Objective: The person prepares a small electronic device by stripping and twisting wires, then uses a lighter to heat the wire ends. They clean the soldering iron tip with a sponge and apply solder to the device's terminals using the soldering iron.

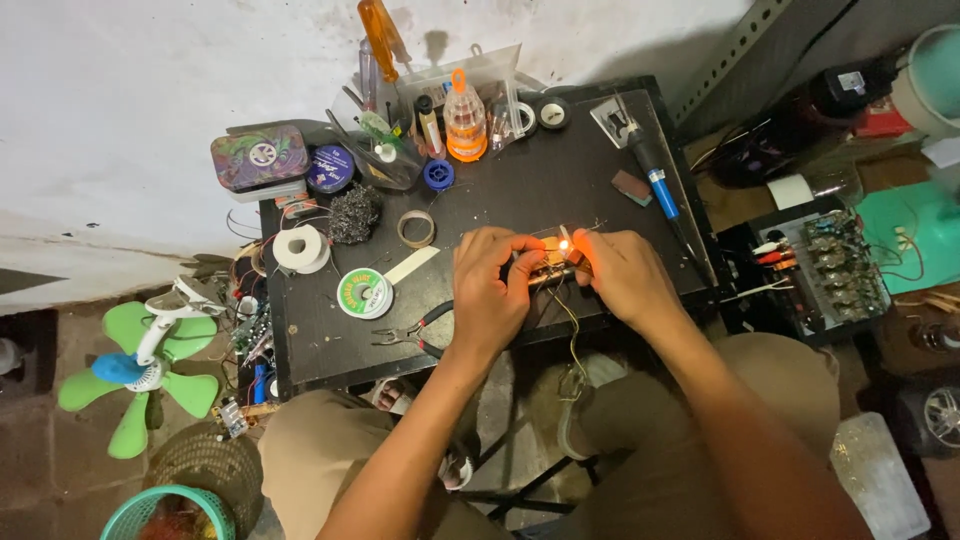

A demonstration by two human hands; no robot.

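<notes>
Table (560, 180) as landmark, pliers (412, 333) on its near left edge, solder reel (364, 294) just behind them, soldering iron (655, 180) on its far right, fan (140, 365) left of it (on the floor), basket (130, 515) nearer.

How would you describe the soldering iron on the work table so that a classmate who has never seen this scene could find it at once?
Start at the small black table in front of the person. Look at its far right part, beyond the right hand. There lies the soldering iron, a slim tool pointing diagonally, with a blue handle. It is the only long blue tool there; the small reddish-brown block beside it is short and flat.
</notes>
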